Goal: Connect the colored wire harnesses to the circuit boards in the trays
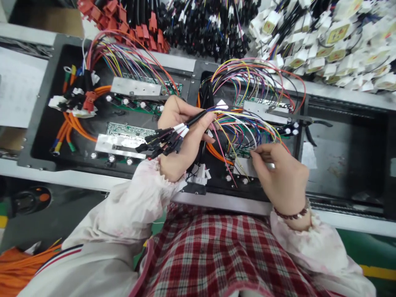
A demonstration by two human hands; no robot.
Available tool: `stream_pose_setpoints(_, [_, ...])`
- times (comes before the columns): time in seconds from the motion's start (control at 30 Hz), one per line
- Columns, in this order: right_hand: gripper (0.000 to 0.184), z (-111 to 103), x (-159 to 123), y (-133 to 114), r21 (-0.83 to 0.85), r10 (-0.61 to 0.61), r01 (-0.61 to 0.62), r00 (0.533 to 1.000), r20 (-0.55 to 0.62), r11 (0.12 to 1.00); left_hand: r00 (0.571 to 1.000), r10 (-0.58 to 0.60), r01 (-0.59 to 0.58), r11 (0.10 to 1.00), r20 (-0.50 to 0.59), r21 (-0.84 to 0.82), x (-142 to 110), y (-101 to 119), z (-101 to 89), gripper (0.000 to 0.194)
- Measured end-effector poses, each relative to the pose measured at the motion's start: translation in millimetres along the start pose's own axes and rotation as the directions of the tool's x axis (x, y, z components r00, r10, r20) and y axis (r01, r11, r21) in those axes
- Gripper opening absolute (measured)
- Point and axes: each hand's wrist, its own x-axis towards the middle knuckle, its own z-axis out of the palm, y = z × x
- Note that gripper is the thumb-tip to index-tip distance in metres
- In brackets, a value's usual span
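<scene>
Hands at work over two black housings set side by side, in view from above. At centre, left hand [185, 134] clamped on a wire harness [196, 119], thumb and forefinger pinching near the end of the black sheath. Toward the wrist, black connectors [163, 140] hanging in a loose cluster in front of the palm; on the other side, thin coloured wires [236, 118] fanning rightward over the right housing [258, 187]. Among these, a pink and a yellow strand slanting down to free ends near a silver bar [247, 167].

Right hand [276, 173] above the nearer circuit board [239, 150] of the same housing, tips of thumb and forefinger together beside the wires; cannot tell whether gripping a strand, owing to the smallness of the detail. Farther back, a silver plate [258, 110] beneath arching wires. Across the right edge, a black-handled tool [305, 120].

In the left housing [29, 148], two further silver plates, with orange cables [72, 121] toward the left end. Along the back, from left to right: heaps of red connectors [144, 35], dark connectors [213, 37] and white connectors [337, 45]. In the foreground, a red checked apron [222, 251].
</scene>
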Motion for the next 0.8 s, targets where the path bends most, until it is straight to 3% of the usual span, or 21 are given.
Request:
stream_pose_setpoints(0.13, [0.01, 2.5, -2.0, 2.4, -0.004, 0.009, -0.009, 1.0, -0.011, 1.0, 0.999, 0.036, -0.036, 0.999, 0.003, -0.023, 0.0, -2.1, -1.1, 0.029])
stream_pose_setpoints(0.33, [0.008, 0.6, -2.1, 1.2, 0.019, 0.004, -0.004, 1.0, -0.004, 1.0, 1.0, -0.03, 0.03, 1.0, 0.005, -0.011, -0.1, -4.7, -1.4, 0.03])
stream_pose_setpoints(0.67, [0.005, -0.2, -2.7, 1.2, 0.015, 0.0, 0.0, 0.999, -0.047, 1.0, 0.997, 0.074, -0.071, 0.993, 0.028, -0.091, 1.2, -8.5, -2.6, 0.028])
stream_pose_setpoints(0.8, [0.004, -0.3, -3.0, -0.4, -0.001, 0.004, -0.004, 0.999, -0.039, 1.0, 0.997, 0.066, -0.064, 0.997, 0.029, -0.052, 2.1, -8.9, -2.3, 0.028])
